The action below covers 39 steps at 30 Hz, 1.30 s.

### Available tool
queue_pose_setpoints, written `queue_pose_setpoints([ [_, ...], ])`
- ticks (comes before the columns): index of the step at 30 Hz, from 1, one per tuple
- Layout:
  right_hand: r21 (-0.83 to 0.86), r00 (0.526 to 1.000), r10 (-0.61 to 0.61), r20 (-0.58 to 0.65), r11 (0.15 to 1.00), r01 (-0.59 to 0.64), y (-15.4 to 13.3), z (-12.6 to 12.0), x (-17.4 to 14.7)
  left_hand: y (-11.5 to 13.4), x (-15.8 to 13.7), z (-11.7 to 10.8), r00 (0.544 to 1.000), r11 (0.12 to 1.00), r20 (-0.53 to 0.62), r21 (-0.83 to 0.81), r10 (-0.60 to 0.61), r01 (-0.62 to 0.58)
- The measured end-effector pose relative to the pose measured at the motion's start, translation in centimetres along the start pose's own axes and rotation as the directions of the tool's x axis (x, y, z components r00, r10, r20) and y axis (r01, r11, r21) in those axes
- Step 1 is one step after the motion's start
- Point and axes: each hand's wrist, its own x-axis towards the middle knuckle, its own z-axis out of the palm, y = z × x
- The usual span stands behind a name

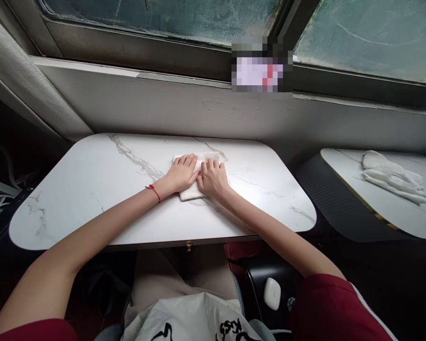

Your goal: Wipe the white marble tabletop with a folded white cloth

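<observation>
Small folded white cloth (pixel 199 176) at centre of white marble-look tabletop (pixel 92 189), long axis approx front-to-back, tilted slightly right. Left hand (pixel 181 173) & right hand (pixel 213 179) flat on it, fingers extended, side by side.

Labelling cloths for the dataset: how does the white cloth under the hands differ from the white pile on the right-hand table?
The folded cloth lies flat and neat on the marble table; the loose pile sits crumpled and rumpled on the side table.
The left hand and right hand press on the folded cloth; nothing touches the loose pile.
The folded cloth is mostly covered; the loose pile is in full view.
Both are white fabric on white tabletops.
</observation>
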Motion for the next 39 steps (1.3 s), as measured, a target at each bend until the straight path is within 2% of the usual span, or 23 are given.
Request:
queue_pose_setpoints([
  [5, -0.052, 0.999, -0.009, 0.033, 0.999, 0.011, -3.0, -1.5, -4.6, 1.2, -4.8, -0.8, 0.996, 0.996, -0.012, -0.039, 0.083, -0.084],
  [8, -0.078, 0.994, -0.102, -0.033, 0.992, 0.1, -4.1, -2.2, -7.1, 1.5, -7.6, -1.5, 0.991, 0.989, -0.012, -0.056, 0.134, -0.134],
  [11, -0.075, 0.966, -0.241, -0.091, 0.969, 0.235, -4.4, -2.8, -8.4, 1.4, -10.0, -2.1, 0.989, 0.986, -0.005, -0.065, 0.151, -0.151],
  [14, -0.004, 0.914, -0.388, -0.12, 0.921, 0.39, -3.9, -3.1, -8.2, 0.9, -11.7, -2.5, 0.991, 0.988, 0.003, -0.074, 0.136, -0.136],
  [18, 0.181, 0.83, -0.538, -0.147, 0.811, 0.557, -3.3, -2.4, -7.4, 0.0, -13.0, -3.1, 0.995, 0.988, 0.012, -0.119, 0.103, -0.101],
  [24, 0.332, 0.754, -0.641, -0.141, 0.687, 0.646, -3.5, -1.6, -7.5, -0.4, -15.1, -3.9, 1.0, 0.992, 0.019, -0.126, -0.003, 0.005],
  [31, 0.375, 0.705, -0.697, -0.13, 0.624, 0.686, -4.7, -1.4, -7.6, 1.5, -17.0, -3.7, 0.997, 0.996, -0.015, -0.06, -0.073, 0.071],
  [35, 0.362, 0.703, -0.702, -0.114, 0.629, 0.687, -5.0, -0.6, -6.9, 1.9, -16.5, -2.9, 0.987, 0.986, -0.046, -0.061, -0.156, 0.153],
  [39, 0.368, 0.703, -0.693, -0.161, 0.618, 0.695, -5.3, -0.3, -5.9, 1.1, -15.9, -2.4, 0.98, 0.981, -0.061, -0.045, -0.191, 0.189],
])
